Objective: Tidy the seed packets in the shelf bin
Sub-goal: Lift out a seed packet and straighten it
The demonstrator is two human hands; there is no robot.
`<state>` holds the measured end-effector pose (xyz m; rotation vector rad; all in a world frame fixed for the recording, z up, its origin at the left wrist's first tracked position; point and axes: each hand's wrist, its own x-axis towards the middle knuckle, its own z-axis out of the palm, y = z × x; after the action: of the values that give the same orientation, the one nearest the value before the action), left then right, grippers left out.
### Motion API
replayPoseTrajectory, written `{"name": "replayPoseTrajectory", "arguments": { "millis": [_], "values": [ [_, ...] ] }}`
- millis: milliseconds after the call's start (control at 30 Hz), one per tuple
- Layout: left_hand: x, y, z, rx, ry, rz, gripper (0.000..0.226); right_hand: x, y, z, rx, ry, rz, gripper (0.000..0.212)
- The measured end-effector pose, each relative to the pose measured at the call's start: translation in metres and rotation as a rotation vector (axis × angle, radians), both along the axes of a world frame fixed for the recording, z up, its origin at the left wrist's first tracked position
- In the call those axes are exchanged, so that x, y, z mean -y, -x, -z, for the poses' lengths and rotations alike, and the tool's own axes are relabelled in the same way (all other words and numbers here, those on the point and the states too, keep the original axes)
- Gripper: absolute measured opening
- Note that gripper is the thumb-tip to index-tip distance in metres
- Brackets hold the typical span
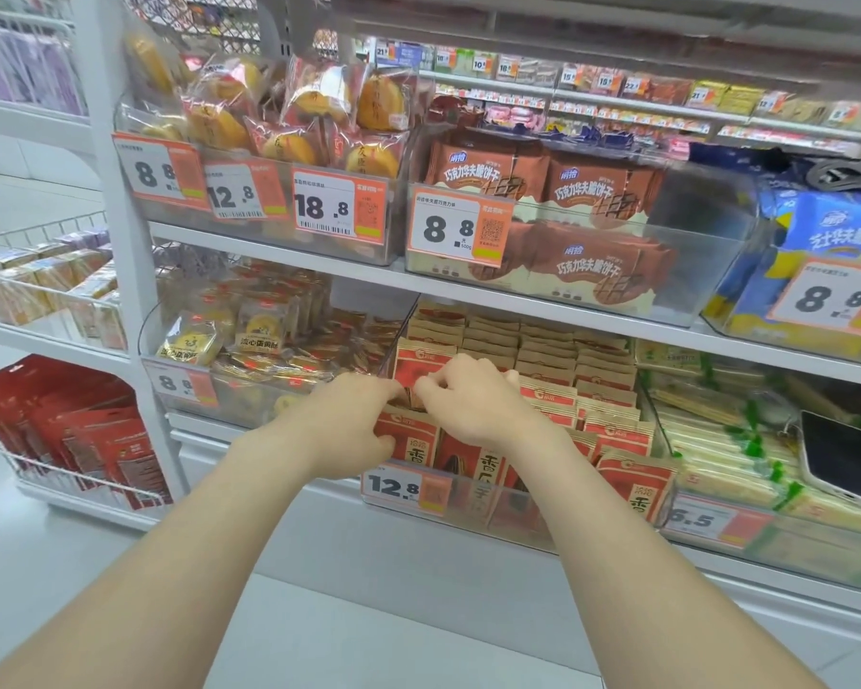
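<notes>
Both hands are down in the front left corner of the clear bin (518, 522) on the lower shelf, nearly touching each other. Her or his left hand (364, 420) has its fingers curled over the top edge of one of the seed packets (637, 482), the red one standing at the very front, and the right hand (473, 397) is bent at the knuckles, pinching the top of a packet just behind it. Those packets, red and kraft-brown, stand upright in several rows that fill the bin from front to back. An orange price tag (403, 489) reading 12.8 is clipped to the front wall below the left wrist. Just right of the bin, a phone (841, 462) lies face up on green-striped packs (717, 440). To its left sits another clear bin of yellow pastries (254, 330), and further left, low down, a wire basket (61, 482) holds red pouches. On the shelf above are brown wafer packs (582, 191), blue wafer packs (831, 226) and wrapped round cakes (289, 111). Beyond them another aisle's shelves (617, 99) show, blurred.
</notes>
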<state>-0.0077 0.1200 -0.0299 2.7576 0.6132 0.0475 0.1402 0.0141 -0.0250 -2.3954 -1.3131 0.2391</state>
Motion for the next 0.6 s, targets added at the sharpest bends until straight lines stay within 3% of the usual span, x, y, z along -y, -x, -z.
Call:
{"name": "replayPoseTrajectory", "arguments": {
  "millis": [100,200,267,433,600],
  "values": [
    [-0.002,0.001,0.0,-0.009,-0.024,-0.054,0.021,-0.004,-0.004,0.006,-0.017,-0.293,0.152,0.022],
    [-0.002,0.001,0.002,0.006,-0.007,-0.033,0.031,-0.009,-0.004,0.006,0.071,-0.246,0.168,0.057],
    [0.001,0.001,0.001,-0.008,0.003,0.012,0.05,-0.014,-0.004,0.006,0.081,-0.189,0.169,0.061],
    [0.002,0.0,0.003,-0.022,-0.026,0.011,0.056,-0.022,-0.011,0.007,0.018,-0.164,0.23,0.029],
    [0.008,-0.002,0.005,-0.019,-0.07,-0.003,0.048,-0.019,-0.014,0.006,0.093,-0.18,0.195,0.017]
  ]
}}
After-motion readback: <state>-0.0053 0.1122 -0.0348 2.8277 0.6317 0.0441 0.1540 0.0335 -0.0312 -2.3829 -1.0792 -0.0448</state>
